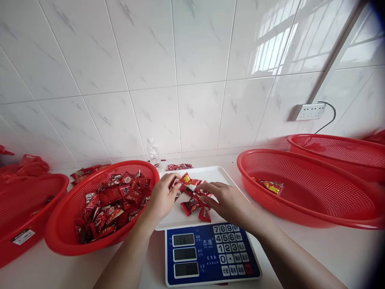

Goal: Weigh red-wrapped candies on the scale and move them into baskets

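Note:
Small red wrapped snack packets (pixel 190 206) lie in a loose pile on the white tray (pixel 219 173) of a weighing scale. My left hand (pixel 164 194) is at the pile's left side, with a red packet (pixel 178 194) between its thumb and curled fingers. From the right, my right hand (pixel 227 197) reaches over the pile, thumb and fingers bent around another red and white packet (pixel 213 197). A packet with yellow print (pixel 187 179) stands up between the two hands. My fingers partly cover the pile.
The scale's blue keypad panel (pixel 210 263) faces me. To the left, a red basket (pixel 55 224) holds many packets; another red basket (pixel 18 208) stands beyond it. On the right, a red basket (pixel 300 218) contains a few packets. A clear bottle (pixel 153 152) stands by the wall.

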Demonstrator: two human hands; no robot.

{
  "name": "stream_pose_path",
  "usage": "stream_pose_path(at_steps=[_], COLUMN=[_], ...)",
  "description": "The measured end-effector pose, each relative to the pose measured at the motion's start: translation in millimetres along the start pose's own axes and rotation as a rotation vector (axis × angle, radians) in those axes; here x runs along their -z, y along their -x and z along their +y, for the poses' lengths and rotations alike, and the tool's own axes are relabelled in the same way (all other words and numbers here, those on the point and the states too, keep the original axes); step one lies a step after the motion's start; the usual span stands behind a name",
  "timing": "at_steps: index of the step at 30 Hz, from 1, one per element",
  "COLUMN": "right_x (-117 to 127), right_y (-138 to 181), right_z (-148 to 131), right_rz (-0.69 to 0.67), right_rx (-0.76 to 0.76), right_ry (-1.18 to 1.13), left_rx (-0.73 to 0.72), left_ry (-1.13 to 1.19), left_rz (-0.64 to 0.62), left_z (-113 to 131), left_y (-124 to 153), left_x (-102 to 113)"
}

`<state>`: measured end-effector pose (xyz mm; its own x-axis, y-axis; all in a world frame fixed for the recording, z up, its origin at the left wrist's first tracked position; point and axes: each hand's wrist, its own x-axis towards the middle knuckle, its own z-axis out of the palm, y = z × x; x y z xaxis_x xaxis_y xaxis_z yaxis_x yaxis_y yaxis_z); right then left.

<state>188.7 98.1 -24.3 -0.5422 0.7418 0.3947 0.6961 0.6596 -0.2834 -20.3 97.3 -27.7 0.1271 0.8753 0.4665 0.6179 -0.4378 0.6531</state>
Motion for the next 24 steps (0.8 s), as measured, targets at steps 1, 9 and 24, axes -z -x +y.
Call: stream_pose_path(at_steps=[1, 9, 24], right_x=[-1, 3, 7], right_y=[0, 3, 12], right_z=[0, -10, -37], right_rz=[0.009, 0.075, -0.062], right_rx=[0.005, 0.059, -0.013], right_ry=[0.0, -0.061, -1.009], left_rx=[0.0, 0.054, 0.098], left_ry=[0.008, 0.356, 0.863], left_rz=[-0.017, -0.101, -0.283], left_z=[0, 22, 50], left_y=[0, 8, 26], left_x=[-1, 1, -9])
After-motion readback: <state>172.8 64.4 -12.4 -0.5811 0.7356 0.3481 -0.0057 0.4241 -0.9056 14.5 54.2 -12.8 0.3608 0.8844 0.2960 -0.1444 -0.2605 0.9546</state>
